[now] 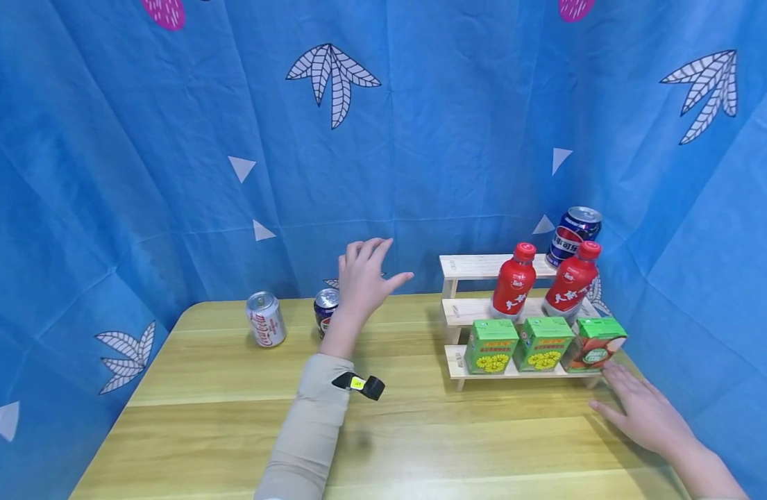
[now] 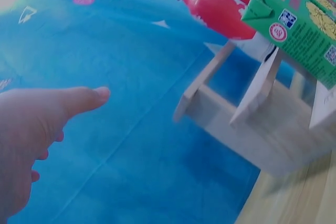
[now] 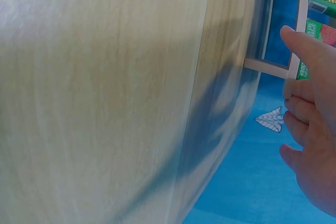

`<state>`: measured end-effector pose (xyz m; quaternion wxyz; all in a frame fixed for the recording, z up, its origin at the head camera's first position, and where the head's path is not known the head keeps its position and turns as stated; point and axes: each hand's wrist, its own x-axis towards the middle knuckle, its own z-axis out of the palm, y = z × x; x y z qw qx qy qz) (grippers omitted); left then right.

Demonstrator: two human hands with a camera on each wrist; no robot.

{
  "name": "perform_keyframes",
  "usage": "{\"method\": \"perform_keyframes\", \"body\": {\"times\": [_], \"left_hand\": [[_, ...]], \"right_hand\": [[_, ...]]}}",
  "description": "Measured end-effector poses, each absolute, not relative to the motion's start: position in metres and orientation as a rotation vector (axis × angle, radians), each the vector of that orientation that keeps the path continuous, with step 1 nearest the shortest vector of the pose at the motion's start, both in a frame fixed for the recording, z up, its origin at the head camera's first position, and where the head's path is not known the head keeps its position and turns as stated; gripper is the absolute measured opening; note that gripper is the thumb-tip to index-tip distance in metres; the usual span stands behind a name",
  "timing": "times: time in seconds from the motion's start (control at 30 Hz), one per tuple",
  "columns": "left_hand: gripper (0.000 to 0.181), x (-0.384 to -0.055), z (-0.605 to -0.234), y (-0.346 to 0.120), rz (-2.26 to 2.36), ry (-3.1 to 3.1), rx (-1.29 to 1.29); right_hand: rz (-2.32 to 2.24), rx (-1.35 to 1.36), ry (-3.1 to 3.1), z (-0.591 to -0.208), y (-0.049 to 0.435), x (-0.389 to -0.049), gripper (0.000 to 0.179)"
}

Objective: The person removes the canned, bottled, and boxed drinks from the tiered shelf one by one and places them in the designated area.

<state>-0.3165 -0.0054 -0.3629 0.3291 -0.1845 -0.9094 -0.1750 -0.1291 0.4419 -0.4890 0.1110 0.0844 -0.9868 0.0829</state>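
My left hand [image 1: 363, 278], fingers spread and holding nothing, is raised over the back of the table, left of the three-tier wooden shelf [image 1: 477, 266]. Behind its wrist a dark blue cola can [image 1: 325, 304] is partly hidden. At the shelf's front right corner, my right hand [image 1: 648, 411] reaches out with its fingertips right by the reddish-brown and green drink carton [image 1: 595, 345]. In the right wrist view its thumb [image 3: 299, 40] overlaps the bottom tier's edge. Two green cartons with yellow flowers [image 1: 491, 347] stand beside that carton on the bottom tier.
Two red bottles [image 1: 514, 281] stand on the middle tier, and a blue Pepsi can [image 1: 575, 235] on the top tier at right. A silver Coca-Cola can [image 1: 266, 321] stands at the table's back left. Blue curtain [image 1: 189, 139] hangs around the wooden table [image 1: 233, 410].
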Motion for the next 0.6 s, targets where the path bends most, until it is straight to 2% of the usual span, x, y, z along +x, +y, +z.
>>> {"method": "perform_keyframes", "body": {"times": [0.6], "left_hand": [[0.071,-0.312,-0.336,0.050,-0.402,-2.425,-0.596]], "right_hand": [[0.234,0.241,-2.888,-0.491,0.443,-0.129,0.075]]}}
